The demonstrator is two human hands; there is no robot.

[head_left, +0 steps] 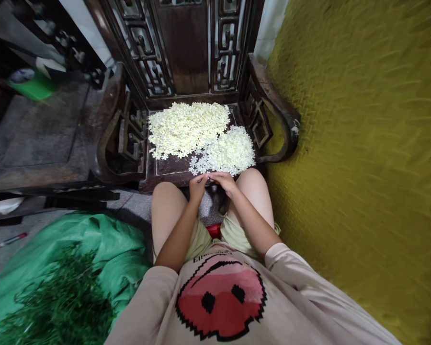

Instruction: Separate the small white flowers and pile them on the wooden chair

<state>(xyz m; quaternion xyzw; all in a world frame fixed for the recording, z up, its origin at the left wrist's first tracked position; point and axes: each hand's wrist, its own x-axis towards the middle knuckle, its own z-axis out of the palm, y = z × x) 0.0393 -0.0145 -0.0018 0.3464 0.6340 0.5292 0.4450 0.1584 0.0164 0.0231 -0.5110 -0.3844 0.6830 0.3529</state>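
Observation:
A dark carved wooden chair [172,167] stands in front of me. Its seat carries two heaps of small flower-shaped pieces: a cream one [187,127] at the back left and a whiter one [232,151] at the front right. My left hand [198,186] and my right hand [224,181] meet at the seat's front edge, just below the white heap. Both have their fingers curled and pinched together. What they pinch is too small to make out.
A yellow-green textured wall [362,143] rises on the right. A green sheet [104,249] with a pile of dark green stems [61,306] lies at my lower left. A dark low table [39,134] with a green container [32,84] stands at the left.

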